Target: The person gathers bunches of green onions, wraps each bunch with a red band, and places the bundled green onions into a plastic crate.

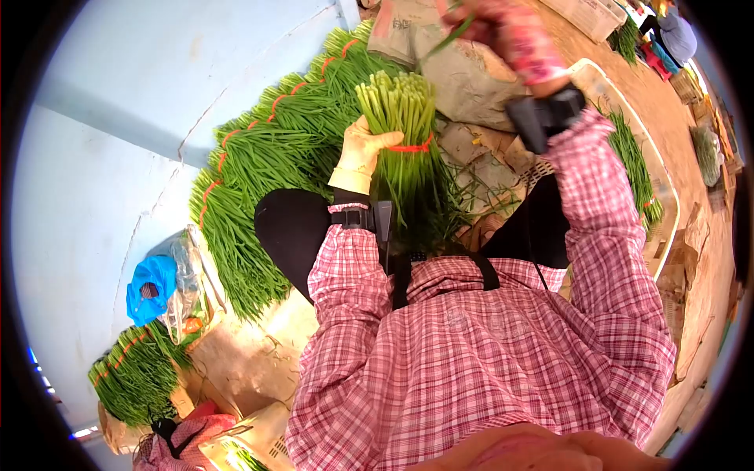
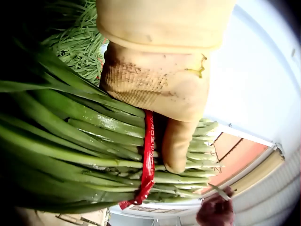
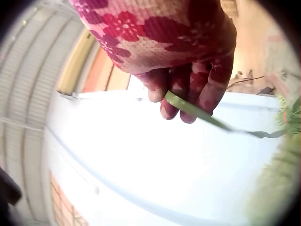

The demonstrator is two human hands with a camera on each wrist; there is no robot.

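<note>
My left hand (image 1: 361,157) in a pale yellow glove grips a thick bundle of green stalks (image 1: 404,169), its pale cut ends upward. A red tape (image 2: 149,155) binds the bundle just beside the gloved thumb in the left wrist view. Up and to the right of the bundle, my right hand (image 1: 491,31), in a red floral glove, is blurred in the head view. Between its thumb and fingers in the right wrist view, the right hand (image 3: 188,80) pinches one green leaf (image 3: 200,112).
Taped green bundles (image 1: 275,149) line the pale blue wall (image 1: 102,157) at left, with a blue bag (image 1: 151,289) below them. Brown sacks (image 1: 463,78) lie beyond the held bundle. A white-rimmed tray (image 1: 667,188) with greens stands at right; another person (image 1: 675,35) is far back.
</note>
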